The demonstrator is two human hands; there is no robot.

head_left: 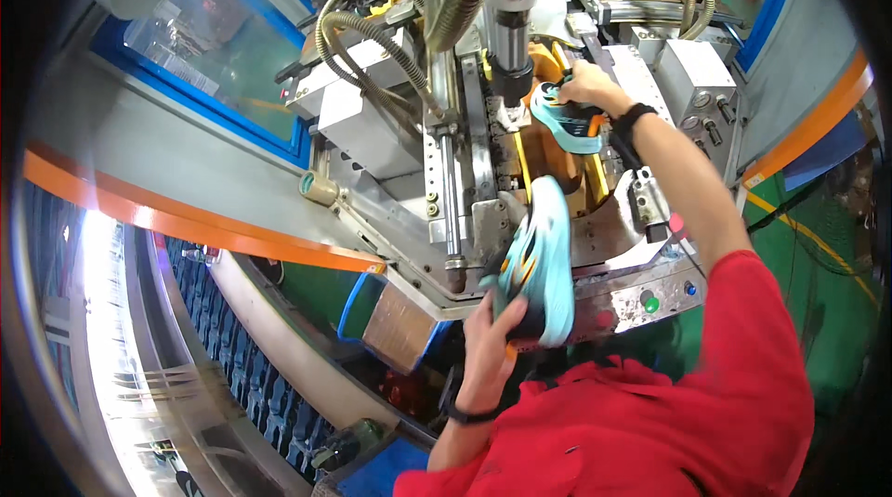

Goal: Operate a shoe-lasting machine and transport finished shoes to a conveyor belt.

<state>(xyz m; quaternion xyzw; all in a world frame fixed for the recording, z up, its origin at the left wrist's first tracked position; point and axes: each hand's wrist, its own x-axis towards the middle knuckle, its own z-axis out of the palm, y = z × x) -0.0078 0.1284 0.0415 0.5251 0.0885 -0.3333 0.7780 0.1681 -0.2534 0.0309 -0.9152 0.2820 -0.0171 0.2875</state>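
Observation:
My left hand (485, 348) is closed on the heel end of a light blue and black sports shoe (555, 260), with its thumb at the collar. That shoe tilts with its toe up and away from me, in front of the machine's opening. Reaching farther, my right hand (595, 88) grips a second sports shoe (565, 130) of the same colours by its dark upper part. This one is over the machine's yellow-sided cradle (557, 167), beside a vertical metal press rod (511, 60). My right fingertips are partly hidden behind the shoe.
Ribbed metal hoses (367, 28) arch over white machine blocks (367, 116). Along the front edge is a panel with a green button (651, 304). An orange-edged guard (204, 228) curves on the left, with a conveyor (251, 358) beyond it. A blue-edged bin (395, 325) stands below.

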